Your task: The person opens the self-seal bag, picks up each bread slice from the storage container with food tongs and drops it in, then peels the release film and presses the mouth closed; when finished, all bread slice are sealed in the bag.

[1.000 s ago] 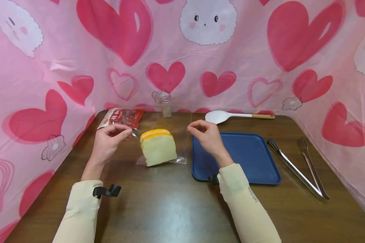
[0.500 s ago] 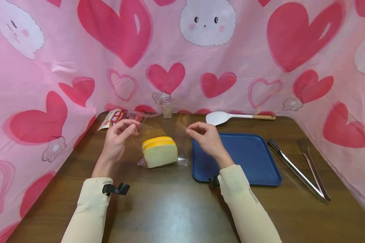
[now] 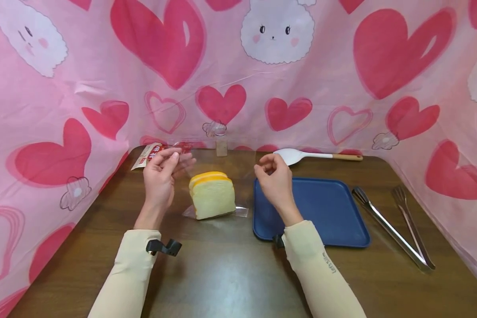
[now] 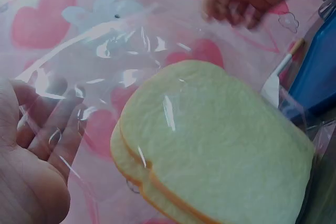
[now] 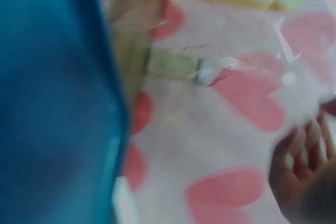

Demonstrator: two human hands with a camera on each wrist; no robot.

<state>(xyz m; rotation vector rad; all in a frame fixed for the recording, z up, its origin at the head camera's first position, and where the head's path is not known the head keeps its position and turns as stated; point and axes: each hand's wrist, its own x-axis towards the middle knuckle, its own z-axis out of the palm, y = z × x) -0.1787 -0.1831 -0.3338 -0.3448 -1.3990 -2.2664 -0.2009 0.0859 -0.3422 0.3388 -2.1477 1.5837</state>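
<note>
A clear plastic bag stands on the table with sandwich bread inside it, thick pale slices edged in orange. My left hand is at the bag's left side, thumb raised and fingers extended. In the left wrist view, the fingers of that left hand show through the film, pinching nothing visible. On the bag's other side is my right hand, its fingers bent above the tray's left part. Blur hides whether its fingertips pinch the bag's edge; the right wrist view shows the right hand curled at the lower right.
A blue tray lies right of the bag, with metal tongs beside it. At the back are a white spatula with a wooden handle, a small shaker bottle and a red and white packet. Patterned cloth surrounds the table.
My left hand has moved right and its fingers have spread from a pinch. The right hand has turned slightly upward. The bread sagged, then stood upright again.
</note>
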